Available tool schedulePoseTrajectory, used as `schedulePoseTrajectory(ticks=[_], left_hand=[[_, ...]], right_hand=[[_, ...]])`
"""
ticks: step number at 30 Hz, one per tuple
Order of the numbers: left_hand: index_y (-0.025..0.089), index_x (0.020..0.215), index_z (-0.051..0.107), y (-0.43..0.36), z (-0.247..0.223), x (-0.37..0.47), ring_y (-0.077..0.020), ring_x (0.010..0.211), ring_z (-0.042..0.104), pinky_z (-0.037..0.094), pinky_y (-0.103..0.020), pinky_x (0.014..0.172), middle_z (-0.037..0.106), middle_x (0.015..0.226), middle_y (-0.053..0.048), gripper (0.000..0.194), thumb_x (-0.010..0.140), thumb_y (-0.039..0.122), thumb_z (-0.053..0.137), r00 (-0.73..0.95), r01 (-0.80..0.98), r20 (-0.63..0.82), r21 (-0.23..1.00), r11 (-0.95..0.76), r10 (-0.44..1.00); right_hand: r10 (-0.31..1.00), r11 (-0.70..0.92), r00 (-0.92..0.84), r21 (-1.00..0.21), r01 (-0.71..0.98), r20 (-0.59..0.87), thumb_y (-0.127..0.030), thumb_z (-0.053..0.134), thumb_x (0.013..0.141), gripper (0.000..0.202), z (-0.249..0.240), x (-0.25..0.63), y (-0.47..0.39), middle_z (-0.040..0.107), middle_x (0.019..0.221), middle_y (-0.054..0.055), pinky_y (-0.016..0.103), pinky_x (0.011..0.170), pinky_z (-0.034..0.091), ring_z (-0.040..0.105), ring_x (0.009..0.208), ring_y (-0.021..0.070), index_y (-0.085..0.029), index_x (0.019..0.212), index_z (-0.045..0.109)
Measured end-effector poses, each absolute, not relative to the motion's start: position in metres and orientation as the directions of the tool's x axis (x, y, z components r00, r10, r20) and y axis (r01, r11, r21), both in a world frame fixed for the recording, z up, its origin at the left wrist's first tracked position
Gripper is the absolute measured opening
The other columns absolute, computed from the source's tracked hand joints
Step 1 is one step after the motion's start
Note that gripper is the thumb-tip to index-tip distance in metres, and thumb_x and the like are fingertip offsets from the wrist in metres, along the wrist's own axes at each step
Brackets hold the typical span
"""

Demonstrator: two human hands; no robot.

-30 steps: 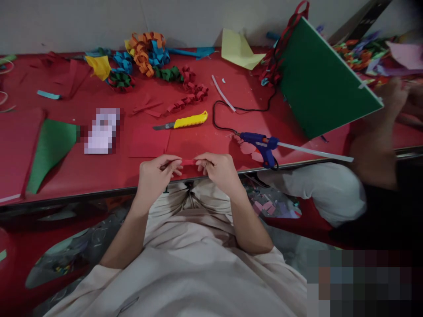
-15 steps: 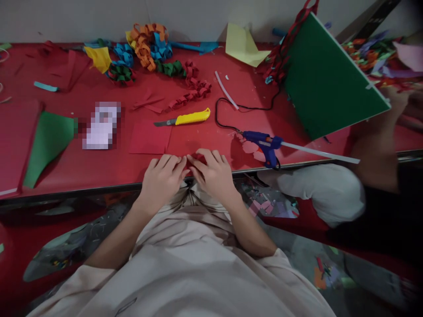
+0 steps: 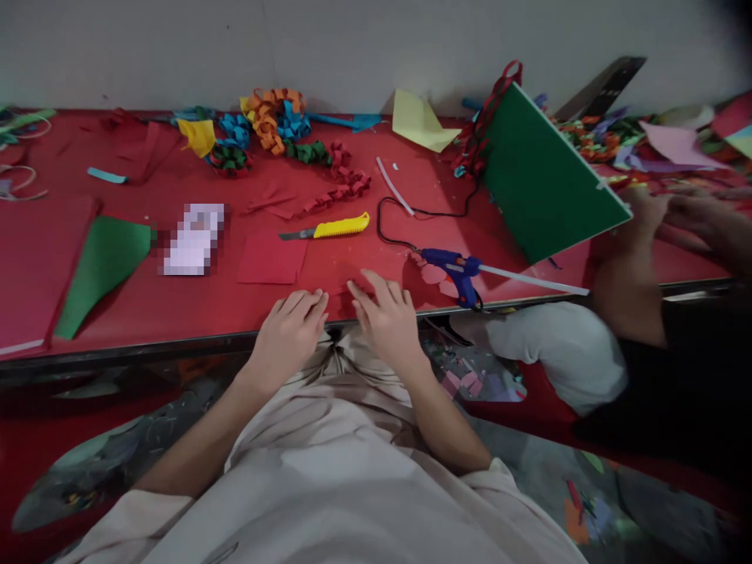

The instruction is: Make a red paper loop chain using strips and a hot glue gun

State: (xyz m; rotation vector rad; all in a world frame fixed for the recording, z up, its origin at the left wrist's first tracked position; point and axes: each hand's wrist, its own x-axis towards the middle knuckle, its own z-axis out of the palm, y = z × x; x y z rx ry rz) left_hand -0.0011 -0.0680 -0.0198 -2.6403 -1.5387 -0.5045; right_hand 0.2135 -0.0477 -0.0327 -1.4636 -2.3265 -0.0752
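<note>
My left hand (image 3: 292, 333) rests at the table's front edge, its fingers bent and close together, with the fingertips against a thin red paper strip (image 3: 338, 294) that hardly stands out from the red tabletop. To the right of it, my right hand (image 3: 388, 319) lies over the edge with fingers stretched and somewhat apart, the index fingertip by the strip. A folded red paper (image 3: 272, 262) lies just beyond my left hand. Further back is a yellow utility knife (image 3: 341, 227) with its blade pointing left. A blue glue gun (image 3: 450, 262) with a long glue stick lies right of my right hand.
Curled paper chains (image 3: 273, 125) lie along the wall. On the left are green paper (image 3: 104, 270) and a blurred-out phone-like object (image 3: 196, 239). A green board (image 3: 544, 176) leans at right, next to another person's hand (image 3: 643, 211). The glue gun's black cord (image 3: 381, 223) loops behind it.
My hands have moved slightly apart, and the right fingers are more extended. The view has tilted up and shifted a little. The knife and glue gun stay in place.
</note>
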Motion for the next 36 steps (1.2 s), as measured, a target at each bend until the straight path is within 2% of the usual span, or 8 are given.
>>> schedulePoseTrajectory(ticks=[6,8,14,17,22,27,31,36], left_hand=[[0.015,0.11,0.07,-0.047,-0.017,-0.002,-0.023,0.097,0.062,0.053,-0.039,0.094,0.069,0.101,-0.01,0.02,0.101,0.018,0.052,0.377,0.79,0.347,0.363,-0.494,0.859],[0.016,0.11,0.068,-0.039,-0.015,0.002,-0.0226,0.095,0.063,0.054,-0.038,0.092,0.069,0.1,-0.009,0.019,0.1,0.018,0.052,0.358,0.781,0.345,0.399,-0.481,0.868],[0.016,0.116,0.066,-0.035,-0.014,0.021,-0.0249,0.102,0.063,0.054,-0.041,0.095,0.067,0.108,-0.011,0.021,0.101,0.024,0.054,0.412,0.784,0.312,0.356,-0.508,0.856],[0.017,0.115,0.067,-0.035,-0.015,0.026,-0.0237,0.101,0.063,0.054,-0.039,0.094,0.066,0.107,-0.01,0.021,0.1,0.018,0.052,0.408,0.785,0.309,0.362,-0.502,0.86],[0.017,0.116,0.065,-0.022,-0.017,0.043,-0.0238,0.102,0.064,0.053,-0.037,0.093,0.068,0.106,-0.01,0.025,0.098,0.011,0.048,0.416,0.778,0.323,0.358,-0.517,0.85],[0.016,0.11,0.063,-0.009,-0.016,0.06,-0.0238,0.102,0.063,0.053,-0.037,0.092,0.066,0.107,-0.01,0.023,0.095,0.007,0.049,0.429,0.748,0.277,0.425,-0.51,0.86],[0.017,0.104,0.064,-0.003,-0.018,0.06,-0.0232,0.104,0.062,0.052,-0.038,0.096,0.066,0.106,-0.009,0.021,0.091,0.006,0.052,0.439,0.688,0.272,0.511,-0.515,0.856],[0.017,0.111,0.064,-0.003,-0.018,0.059,-0.0231,0.103,0.061,0.052,-0.038,0.096,0.067,0.108,-0.01,0.024,0.091,0.009,0.054,0.384,0.694,0.287,0.537,-0.479,0.878]], right_hand=[[0.875,0.439,-0.37,-0.187,0.879,0.312,-0.031,0.044,0.105,0.04,-0.029,0.212,-0.043,0.059,0.142,0.01,0.044,0.09,0.047,0.052,0.116,0.0289,-0.03,0.141,0.061],[0.87,0.447,-0.373,-0.195,0.873,0.324,-0.03,0.044,0.105,0.04,-0.028,0.217,-0.041,0.058,0.144,0.011,0.044,0.09,0.047,0.053,0.116,0.029,-0.028,0.141,0.061],[0.839,0.496,-0.411,-0.189,0.848,0.357,-0.029,0.045,0.104,0.04,-0.033,0.226,-0.043,0.062,0.139,0.011,0.042,0.089,0.046,0.056,0.115,0.0272,-0.027,0.141,0.061],[0.848,0.482,-0.391,-0.217,0.849,0.357,-0.026,0.046,0.104,0.04,-0.038,0.234,-0.045,0.065,0.135,0.012,0.042,0.091,0.046,0.057,0.117,0.0263,-0.025,0.142,0.06],[0.831,0.498,-0.374,-0.252,0.83,0.412,-0.025,0.046,0.104,0.036,-0.039,0.249,-0.044,0.064,0.14,0.01,0.04,0.098,0.043,0.056,0.126,0.0243,-0.023,0.136,0.063],[0.854,0.471,-0.359,-0.267,0.841,0.376,-0.026,0.042,0.106,0.033,-0.038,0.252,-0.042,0.066,0.138,0.01,0.041,0.101,0.042,0.054,0.132,0.0235,-0.023,0.131,0.065],[0.878,0.437,-0.345,-0.264,0.86,0.331,-0.027,0.041,0.106,0.035,-0.035,0.252,-0.039,0.065,0.135,0.013,0.042,0.102,0.043,0.054,0.131,0.0258,-0.022,0.134,0.062],[0.906,0.377,-0.295,-0.265,0.887,0.302,-0.024,0.04,0.105,0.039,-0.028,0.252,-0.034,0.061,0.14,0.014,0.046,0.106,0.043,0.051,0.134,0.028,-0.023,0.139,0.058]])
